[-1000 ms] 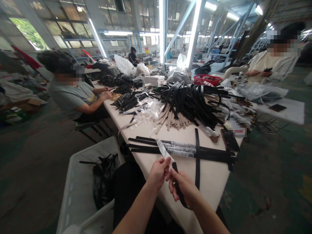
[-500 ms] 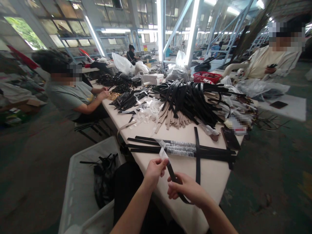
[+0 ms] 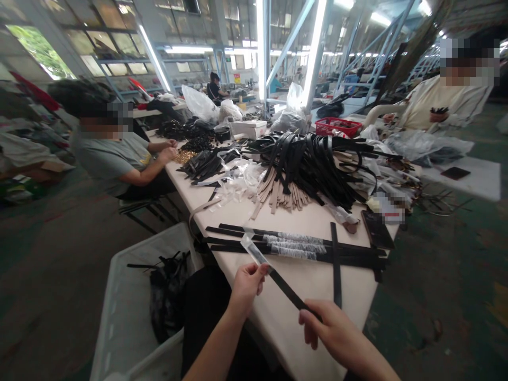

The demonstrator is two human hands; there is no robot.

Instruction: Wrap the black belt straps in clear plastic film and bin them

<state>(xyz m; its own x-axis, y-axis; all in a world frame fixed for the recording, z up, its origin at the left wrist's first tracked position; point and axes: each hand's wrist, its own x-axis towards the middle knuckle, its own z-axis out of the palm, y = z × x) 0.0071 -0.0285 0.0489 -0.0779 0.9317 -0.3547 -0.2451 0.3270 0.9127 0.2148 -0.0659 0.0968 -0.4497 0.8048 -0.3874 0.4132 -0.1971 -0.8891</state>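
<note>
The left hand (image 3: 249, 286) pinches a sleeve (image 3: 253, 248) around a strap's end, over the table (image 3: 311, 278); the right hand (image 3: 329, 327) grips the strap (image 3: 288, 288) lower down.
Likely light and bendy, the strap suits a flat pinch; the slippery-looking sleeve, its mouth.

Black strap (image 3: 289, 289), whitish sleeve (image 3: 249, 245) — cream tabletop (image 3: 286, 330) — red basket (image 3: 327, 129)
</note>
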